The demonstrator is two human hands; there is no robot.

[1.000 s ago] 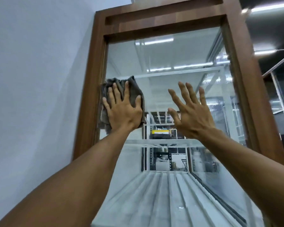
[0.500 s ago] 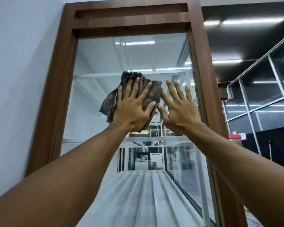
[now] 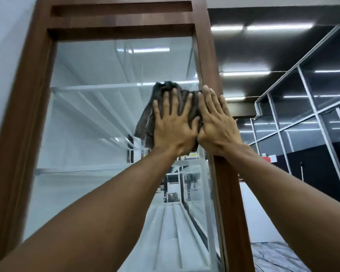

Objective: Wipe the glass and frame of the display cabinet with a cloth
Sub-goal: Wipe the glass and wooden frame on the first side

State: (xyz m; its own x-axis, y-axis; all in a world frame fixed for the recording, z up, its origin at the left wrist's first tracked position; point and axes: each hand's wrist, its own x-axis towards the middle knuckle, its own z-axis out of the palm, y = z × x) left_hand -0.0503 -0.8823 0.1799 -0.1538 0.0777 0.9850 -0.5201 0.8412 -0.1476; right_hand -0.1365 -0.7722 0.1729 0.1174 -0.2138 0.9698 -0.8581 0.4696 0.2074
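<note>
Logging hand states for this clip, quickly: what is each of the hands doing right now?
Left hand: open, fingers spread, pressing the cloth flat against the glass.
Right hand: open, flat on the right frame post, holding nothing.

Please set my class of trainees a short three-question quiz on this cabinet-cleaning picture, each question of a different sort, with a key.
1. True or false: the left hand presses the cloth against the glass with straight fingers.
2. The right hand rests on: A the frame's left upright; B the frame's right upright; C the frame's top rail.
3. Fill in: the cloth lies near the glass's ____ edge.
Key: 1 true; 2 B; 3 right.
</note>
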